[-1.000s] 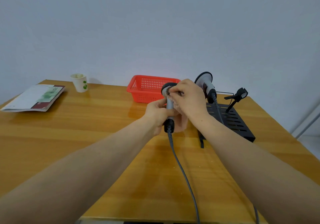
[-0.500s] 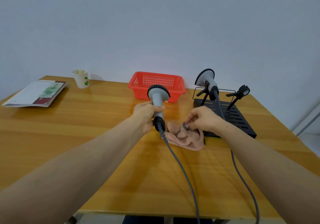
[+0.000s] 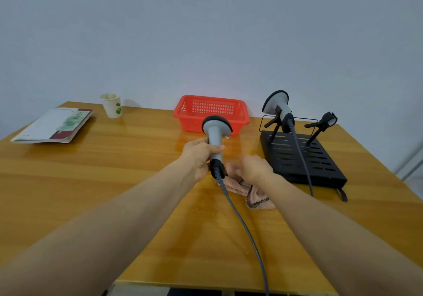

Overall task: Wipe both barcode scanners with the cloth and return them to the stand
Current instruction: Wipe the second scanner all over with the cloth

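at frame centre the scanner (image 3: 215, 133), judged light, rigid and smooth-shelled, is gripped upright by its grey handle, the best hold, in the curled left hand (image 3: 198, 156), while the limp cloth (image 3: 258, 198) lies beneath the blurred right hand (image 3: 255, 167), whose grip cannot be told.

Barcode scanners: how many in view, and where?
2. The held scanner stands upright, gripped by the left hand; the docked scanner rests on one cradle of the black stand. No others are visible.
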Demonstrator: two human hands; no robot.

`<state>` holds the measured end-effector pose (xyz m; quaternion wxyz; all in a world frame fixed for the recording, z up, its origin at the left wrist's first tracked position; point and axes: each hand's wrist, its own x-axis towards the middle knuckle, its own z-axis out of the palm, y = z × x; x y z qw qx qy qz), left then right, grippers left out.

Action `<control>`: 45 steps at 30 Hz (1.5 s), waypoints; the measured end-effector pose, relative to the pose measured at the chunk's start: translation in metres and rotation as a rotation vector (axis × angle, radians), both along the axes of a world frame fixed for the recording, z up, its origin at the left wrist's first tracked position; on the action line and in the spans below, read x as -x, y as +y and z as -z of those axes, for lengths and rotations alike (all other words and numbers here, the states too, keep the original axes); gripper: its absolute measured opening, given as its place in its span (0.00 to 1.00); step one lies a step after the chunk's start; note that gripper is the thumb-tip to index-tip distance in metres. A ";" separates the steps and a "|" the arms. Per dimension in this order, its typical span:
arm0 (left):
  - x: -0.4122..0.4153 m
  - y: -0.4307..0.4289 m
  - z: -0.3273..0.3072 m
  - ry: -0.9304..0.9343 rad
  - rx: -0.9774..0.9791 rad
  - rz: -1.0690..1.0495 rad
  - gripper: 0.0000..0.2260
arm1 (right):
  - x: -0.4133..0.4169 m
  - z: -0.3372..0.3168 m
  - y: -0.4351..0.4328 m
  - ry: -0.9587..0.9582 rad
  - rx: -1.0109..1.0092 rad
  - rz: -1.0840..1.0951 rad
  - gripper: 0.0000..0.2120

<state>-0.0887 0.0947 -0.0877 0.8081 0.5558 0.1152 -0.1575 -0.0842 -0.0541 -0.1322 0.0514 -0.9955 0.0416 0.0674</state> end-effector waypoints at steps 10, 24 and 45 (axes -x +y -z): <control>-0.005 0.002 0.004 -0.045 0.017 0.016 0.26 | 0.004 -0.040 -0.017 -0.447 -0.813 0.168 0.06; -0.002 -0.014 0.002 -0.167 0.118 0.162 0.13 | 0.019 -0.067 0.017 -0.367 -1.460 0.257 0.06; -0.020 -0.020 0.003 0.028 0.209 0.040 0.16 | 0.041 -0.038 0.016 -0.520 -0.909 -0.133 0.06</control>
